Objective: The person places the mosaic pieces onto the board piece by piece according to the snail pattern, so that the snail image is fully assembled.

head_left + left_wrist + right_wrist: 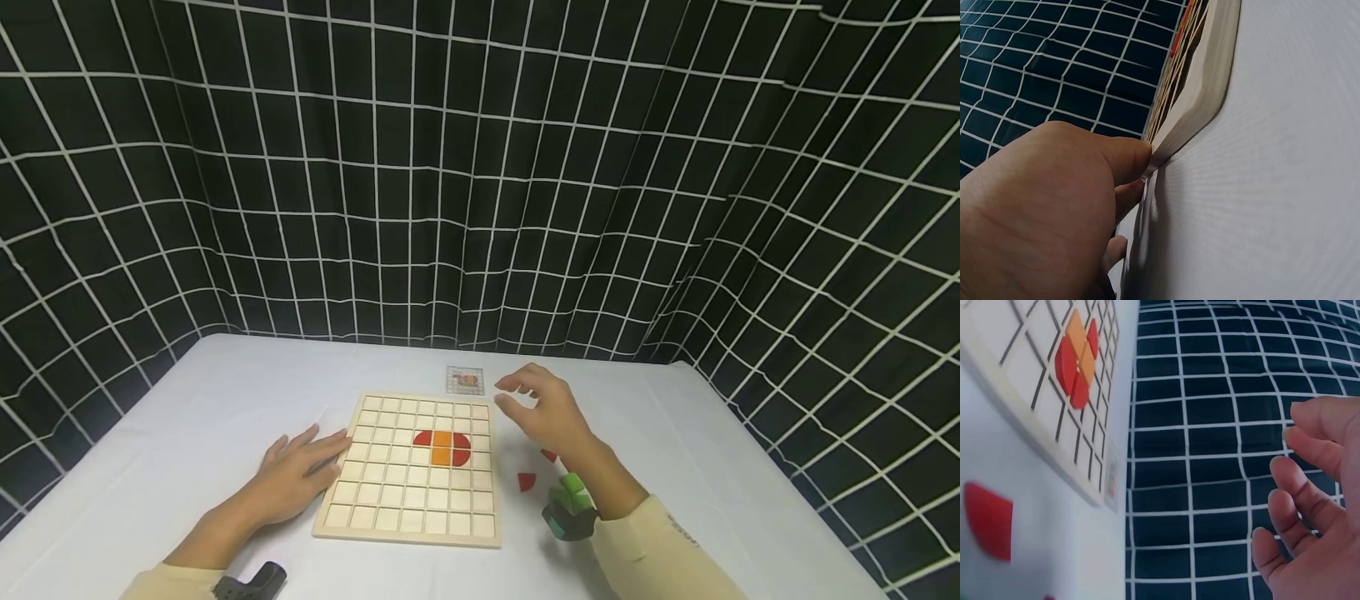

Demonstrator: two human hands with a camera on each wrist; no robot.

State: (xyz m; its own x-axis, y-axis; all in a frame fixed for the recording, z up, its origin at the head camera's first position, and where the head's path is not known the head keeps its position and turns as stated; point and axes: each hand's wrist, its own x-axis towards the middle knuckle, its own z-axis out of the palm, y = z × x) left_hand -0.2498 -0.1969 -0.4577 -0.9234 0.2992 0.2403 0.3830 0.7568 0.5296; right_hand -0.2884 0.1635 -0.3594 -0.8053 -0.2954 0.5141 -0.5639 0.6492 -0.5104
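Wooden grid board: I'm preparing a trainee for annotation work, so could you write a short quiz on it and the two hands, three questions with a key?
1. Count: how many red quarter-circle pieces lie on the pale wooden grid board?
2. True or false: the bare right hand holds nothing.
3. Multiple choice: in the head view, which edge of the board does the bare left hand touch, as the person sees it? A) near edge; B) left edge; C) far edge.

Key: 1. Three. 2. True. 3. B.
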